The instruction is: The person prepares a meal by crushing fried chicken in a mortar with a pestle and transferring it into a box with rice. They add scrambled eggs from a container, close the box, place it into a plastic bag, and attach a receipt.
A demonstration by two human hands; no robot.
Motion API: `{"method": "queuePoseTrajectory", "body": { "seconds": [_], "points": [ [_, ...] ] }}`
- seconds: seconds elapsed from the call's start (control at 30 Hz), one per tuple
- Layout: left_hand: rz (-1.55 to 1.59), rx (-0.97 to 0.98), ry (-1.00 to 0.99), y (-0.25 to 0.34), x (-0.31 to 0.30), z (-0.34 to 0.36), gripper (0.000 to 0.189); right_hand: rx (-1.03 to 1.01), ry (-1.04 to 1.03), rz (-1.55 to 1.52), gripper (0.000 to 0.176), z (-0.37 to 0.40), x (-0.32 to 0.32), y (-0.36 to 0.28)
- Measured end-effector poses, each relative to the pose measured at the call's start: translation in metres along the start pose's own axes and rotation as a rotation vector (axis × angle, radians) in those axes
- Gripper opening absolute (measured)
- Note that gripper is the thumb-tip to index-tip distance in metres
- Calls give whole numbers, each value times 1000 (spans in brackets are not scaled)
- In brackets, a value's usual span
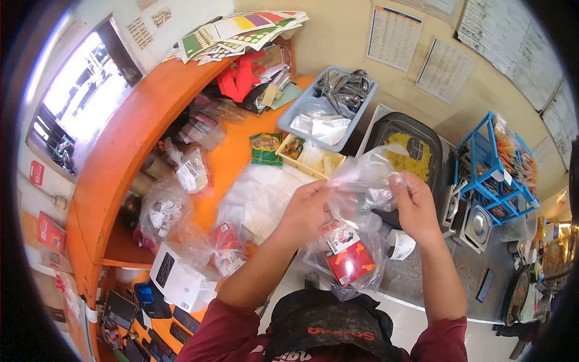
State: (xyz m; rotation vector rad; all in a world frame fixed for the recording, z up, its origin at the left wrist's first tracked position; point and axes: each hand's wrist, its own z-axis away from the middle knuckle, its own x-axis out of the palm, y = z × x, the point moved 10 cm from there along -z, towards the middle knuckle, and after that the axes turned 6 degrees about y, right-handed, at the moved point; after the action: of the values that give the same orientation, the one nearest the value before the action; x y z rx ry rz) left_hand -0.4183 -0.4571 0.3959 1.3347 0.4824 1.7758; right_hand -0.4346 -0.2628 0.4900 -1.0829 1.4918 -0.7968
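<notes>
A clear plastic bag (pixel 362 181) hangs between my hands, its top bunched and stretched. Inside its lower part sits a red and white food box (pixel 350 259), tilted. My left hand (pixel 306 211) pinches the bag's neck on one side. On the other side, my right hand (pixel 413 202) grips the bag's upper edge between thumb and fingers. A small white cup-like container (pixel 400 244) with a printed label shows just below my right hand, partly behind the bag.
Another bagged red box (pixel 228 244) lies left on the orange counter (pixel 235 148), near a white printer (pixel 181 280). At the back are a blue-grey tub (pixel 286 123) of plastic bags and a black tray (pixel 386 123) of yellow food. Blue baskets (pixel 482 151) stand at right.
</notes>
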Motion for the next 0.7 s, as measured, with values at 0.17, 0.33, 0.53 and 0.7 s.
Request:
{"method": "queuePoseTrajectory", "body": {
  "seconds": [0.17,0.33,0.53,0.7],
  "points": [
    [83,69,6,-1,-10,14,15,179,65,-127,22,29,-3,34],
    [-440,265,-43,6,5,42,10,138,-40,-554,62,62,7,-12],
    [-1121,1001,-356,13,50,86,35,-151,27,293,25,101,9,-12],
    [-1503,913,53,5,-13,52,29,-572,137,578,22,167,46,-4]
  ]
}}
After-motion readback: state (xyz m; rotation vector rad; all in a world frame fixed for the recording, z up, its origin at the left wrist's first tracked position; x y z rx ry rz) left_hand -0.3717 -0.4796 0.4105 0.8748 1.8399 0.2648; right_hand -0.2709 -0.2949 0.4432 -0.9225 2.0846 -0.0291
